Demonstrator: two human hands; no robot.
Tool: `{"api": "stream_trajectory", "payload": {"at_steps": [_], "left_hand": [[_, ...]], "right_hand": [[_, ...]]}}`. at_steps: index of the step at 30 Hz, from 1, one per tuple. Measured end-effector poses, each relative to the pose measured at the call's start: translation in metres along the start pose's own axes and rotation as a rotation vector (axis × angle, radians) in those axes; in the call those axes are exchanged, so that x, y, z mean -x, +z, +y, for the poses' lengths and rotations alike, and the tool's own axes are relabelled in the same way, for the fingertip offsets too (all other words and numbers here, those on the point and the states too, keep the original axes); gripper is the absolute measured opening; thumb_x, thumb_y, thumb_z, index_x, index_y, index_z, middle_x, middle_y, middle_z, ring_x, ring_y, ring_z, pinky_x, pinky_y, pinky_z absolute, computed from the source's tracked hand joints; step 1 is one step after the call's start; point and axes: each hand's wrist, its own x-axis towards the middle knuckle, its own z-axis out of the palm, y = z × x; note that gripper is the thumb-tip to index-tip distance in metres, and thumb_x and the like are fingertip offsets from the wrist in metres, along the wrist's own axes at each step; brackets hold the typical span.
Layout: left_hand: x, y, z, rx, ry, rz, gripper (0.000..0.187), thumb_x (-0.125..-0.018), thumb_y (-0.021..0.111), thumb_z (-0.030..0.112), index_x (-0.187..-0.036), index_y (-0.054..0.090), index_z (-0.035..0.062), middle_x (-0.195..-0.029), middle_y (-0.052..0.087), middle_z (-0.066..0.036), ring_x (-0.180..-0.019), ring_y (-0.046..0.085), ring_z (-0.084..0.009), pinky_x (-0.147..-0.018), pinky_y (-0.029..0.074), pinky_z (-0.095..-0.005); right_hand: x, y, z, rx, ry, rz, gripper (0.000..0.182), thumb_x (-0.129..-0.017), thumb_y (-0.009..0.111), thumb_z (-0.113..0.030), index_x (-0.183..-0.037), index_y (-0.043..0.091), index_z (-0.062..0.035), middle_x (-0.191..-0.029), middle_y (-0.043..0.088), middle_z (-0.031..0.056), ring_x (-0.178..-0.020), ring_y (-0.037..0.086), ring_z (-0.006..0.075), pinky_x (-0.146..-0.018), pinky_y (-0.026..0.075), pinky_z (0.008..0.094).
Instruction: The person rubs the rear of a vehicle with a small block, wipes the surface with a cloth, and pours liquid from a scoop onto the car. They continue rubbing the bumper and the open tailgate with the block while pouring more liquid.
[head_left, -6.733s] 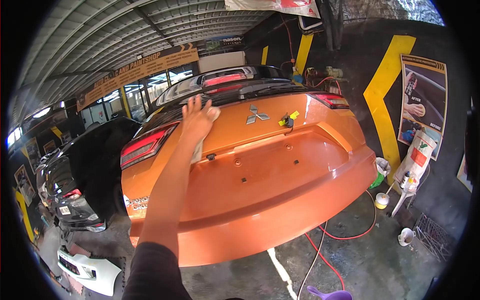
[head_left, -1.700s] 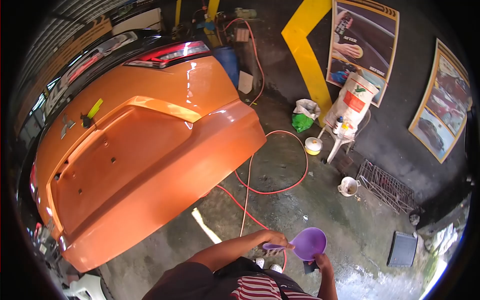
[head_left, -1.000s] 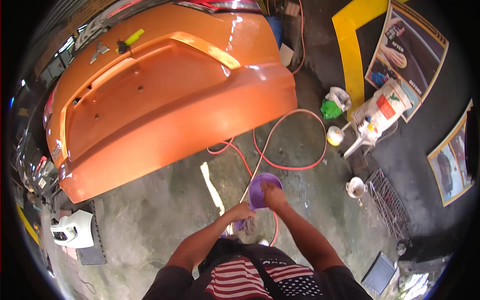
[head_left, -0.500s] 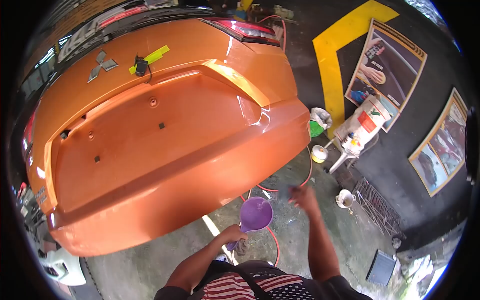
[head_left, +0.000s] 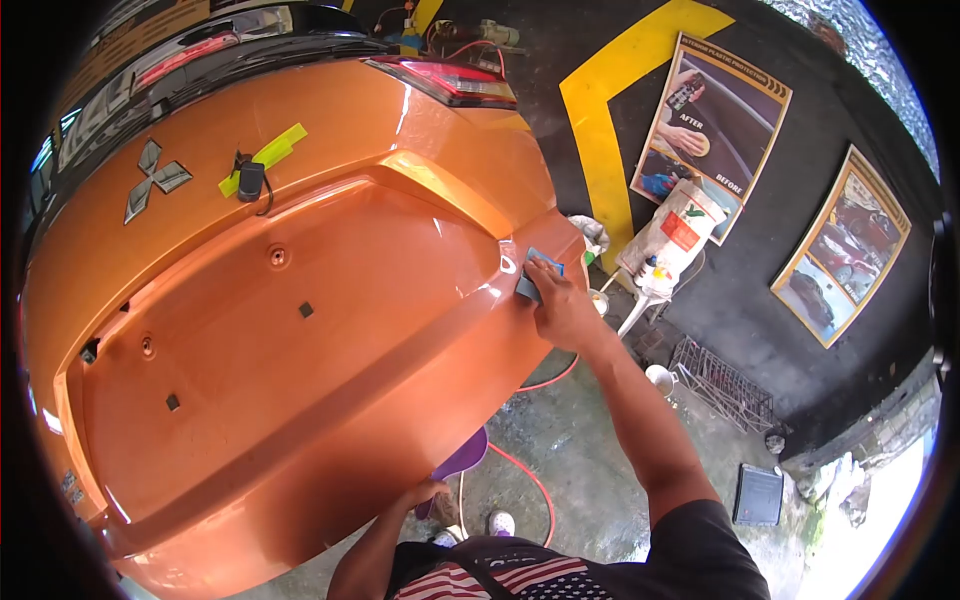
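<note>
The orange car tailgate [head_left: 390,375] fills the left and middle of the head view. On its right corner, my right hand [head_left: 565,308] presses a grey piece of sandpaper [head_left: 527,289] against the paint; a bit of blue shows between the fingers. Low in the middle, my left hand [head_left: 428,492] is closed round the handle of a purple water dipper [head_left: 466,456]. The tailgate's lower edge hides part of the dipper. A wrinkled brown cloth seems to hang under that hand.
Yellow tape [head_left: 280,147] and a dangling black part [head_left: 251,182] are on the tailgate near the emblem [head_left: 155,180]. A red hose [head_left: 535,480] crosses the wet floor. To the right are a white sack [head_left: 672,236], a pot [head_left: 660,379] and a wire rack [head_left: 722,385].
My right hand has moved up and forward from above the floor onto the tailgate's corner. The dipper has shifted partly behind the tailgate's lower edge as the view moved closer.
</note>
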Motion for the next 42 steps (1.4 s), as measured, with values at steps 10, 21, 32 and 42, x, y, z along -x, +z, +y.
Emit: {"api": "stream_trajectory", "payload": {"at_steps": [10,21,32,42], "left_hand": [[-0.026,0.002,-0.064,0.004,0.096,0.154,0.02,-0.069,0.078,0.016,-0.079,0.068,0.0021,-0.077,0.067,-0.009,-0.068,0.063,-0.0171,-0.062,0.049,-0.0332],[-0.044,0.004,-0.101,0.084,0.048,0.232,0.018,-0.07,0.077,0.017,-0.079,0.068,0.0032,-0.076,0.066,-0.007,-0.068,0.061,-0.0185,-0.063,0.049,-0.0338],[-0.043,0.003,-0.077,-0.015,0.01,0.231,0.02,-0.07,0.077,0.019,-0.079,0.068,0.0036,-0.077,0.066,-0.007,-0.069,0.061,-0.0193,-0.065,0.05,-0.0349],[-0.039,0.001,-0.061,-0.006,-0.011,0.275,0.023,-0.067,0.077,0.022,-0.079,0.069,0.0042,-0.078,0.067,-0.007,-0.07,0.062,-0.0201,-0.066,0.05,-0.0367]], "right_hand": [[-0.004,-0.002,0.012,-0.219,0.067,-0.107,0.038,-0.076,0.054,0.005,-0.113,0.051,-0.0039,-0.096,0.066,0.0214,-0.09,0.065,0.0415,-0.072,0.053,0.05],[-0.018,0.006,0.026,-0.068,0.013,-0.251,0.049,-0.083,0.052,-0.001,-0.131,0.047,0.0067,-0.133,0.054,0.0245,-0.125,0.051,0.0402,-0.104,0.041,0.0471],[-0.016,-0.002,0.017,-0.021,0.103,-0.427,0.064,-0.077,0.049,0.004,-0.141,0.041,0.0016,-0.147,0.042,0.0187,-0.135,0.043,0.036,-0.109,0.036,0.0494],[-0.012,-0.012,-0.006,0.077,0.122,-0.505,0.064,-0.077,0.05,0.001,-0.14,0.04,0.0012,-0.15,0.039,0.0193,-0.138,0.04,0.0322,-0.104,0.04,0.0537]]}}
